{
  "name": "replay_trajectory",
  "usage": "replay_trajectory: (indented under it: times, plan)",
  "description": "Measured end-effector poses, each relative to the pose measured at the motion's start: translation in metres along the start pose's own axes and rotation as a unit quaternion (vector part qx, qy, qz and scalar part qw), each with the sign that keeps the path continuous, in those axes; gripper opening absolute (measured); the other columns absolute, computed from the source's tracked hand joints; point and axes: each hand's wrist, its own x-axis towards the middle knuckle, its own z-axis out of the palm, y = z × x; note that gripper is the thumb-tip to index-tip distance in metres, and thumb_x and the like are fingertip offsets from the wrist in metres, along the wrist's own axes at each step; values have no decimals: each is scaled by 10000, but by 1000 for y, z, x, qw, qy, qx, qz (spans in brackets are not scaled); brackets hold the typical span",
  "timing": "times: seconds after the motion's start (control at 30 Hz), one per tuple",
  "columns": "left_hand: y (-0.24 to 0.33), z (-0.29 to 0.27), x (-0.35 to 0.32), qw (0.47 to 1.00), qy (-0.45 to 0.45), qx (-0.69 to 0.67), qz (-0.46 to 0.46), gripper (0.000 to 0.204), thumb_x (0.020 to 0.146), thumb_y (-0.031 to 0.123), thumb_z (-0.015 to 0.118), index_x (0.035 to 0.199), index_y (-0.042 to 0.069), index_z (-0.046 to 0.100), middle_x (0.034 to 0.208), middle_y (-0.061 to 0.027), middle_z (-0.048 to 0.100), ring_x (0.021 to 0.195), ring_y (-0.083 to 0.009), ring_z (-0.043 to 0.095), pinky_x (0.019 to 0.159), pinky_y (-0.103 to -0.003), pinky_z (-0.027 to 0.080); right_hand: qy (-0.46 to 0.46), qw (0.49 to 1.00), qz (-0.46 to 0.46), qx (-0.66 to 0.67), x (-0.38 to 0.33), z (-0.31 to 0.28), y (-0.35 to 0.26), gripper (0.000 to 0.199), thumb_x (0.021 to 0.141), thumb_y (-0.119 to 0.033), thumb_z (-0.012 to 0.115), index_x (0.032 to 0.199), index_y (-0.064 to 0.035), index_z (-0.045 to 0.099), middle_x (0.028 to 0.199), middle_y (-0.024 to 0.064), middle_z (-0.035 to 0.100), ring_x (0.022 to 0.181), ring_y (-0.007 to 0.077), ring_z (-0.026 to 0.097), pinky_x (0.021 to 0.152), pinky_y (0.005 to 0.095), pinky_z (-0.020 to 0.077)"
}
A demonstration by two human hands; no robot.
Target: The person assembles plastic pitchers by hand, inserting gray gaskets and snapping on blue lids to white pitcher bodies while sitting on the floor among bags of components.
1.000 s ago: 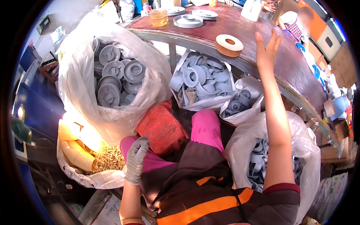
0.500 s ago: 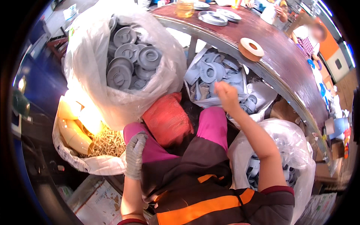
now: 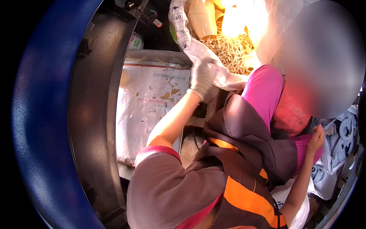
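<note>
My left hand (image 3: 203,78), in a pale glove, is at the near rim of a white sack (image 3: 185,32). Its fingers are smeared by motion but look closed on the rim. Inside the sack lie beige curved plastic parts (image 3: 203,19) and a heap of straw-coloured short bits (image 3: 234,53), partly washed out by bright light. My bare right hand (image 3: 317,139) is over my right knee, fingers curled together; what is in them, if anything, I cannot make out. Just beyond it are blue-grey plastic parts (image 3: 346,129) in a white bag.
A red bag (image 3: 290,114) stands between my knees. To the left lies a plastic-covered flat package (image 3: 141,103) with brown flakes, beside a dark metal frame (image 3: 97,103) and a blue surface (image 3: 42,114). A blurred grey patch hides the upper right.
The view has swung to the left. My left hand has moved off my knee to the sack's rim. My right hand has come back from above the blue-grey parts to beside my right knee.
</note>
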Motion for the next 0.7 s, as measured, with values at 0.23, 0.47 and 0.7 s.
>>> replay_trajectory:
  times: [0.23, 0.47, 0.7]
  plan:
    - [-129, -126, 5, 744, 159, 619, -196, 692, 745, 336, 657, 1367, 202, 384, 1413, -167, 311, 1335, -395, 254, 1018, -584, 314, 14, 999, 28, 17, 9, -2, 1, 340, 990, -267, 456, 756, -42, 557, 609, -38, 409, 533, 47, 347, 487, 220, 272]
    - [-168, -179, -12, 659, -104, 701, -252, 438, 798, 376, 639, 1201, 208, 604, 1413, -123, 357, 1350, -332, 239, 998, -485, 379, 8, 999, 38, 22, 10, -7, 7, 335, 990, -265, 461, 752, -49, 555, 598, -43, 383, 527, 46, 337, 482, 224, 262]
    - [-54, -156, 23, 826, 55, 560, -15, 410, 832, 453, 609, 951, 72, 702, 1114, -178, 598, 1009, -345, 559, 831, -436, 455, -52, 994, 53, 82, 0, 10, -45, 303, 983, -233, 465, 772, -41, 568, 634, -44, 424, 541, 40, 363, 489, 215, 278]
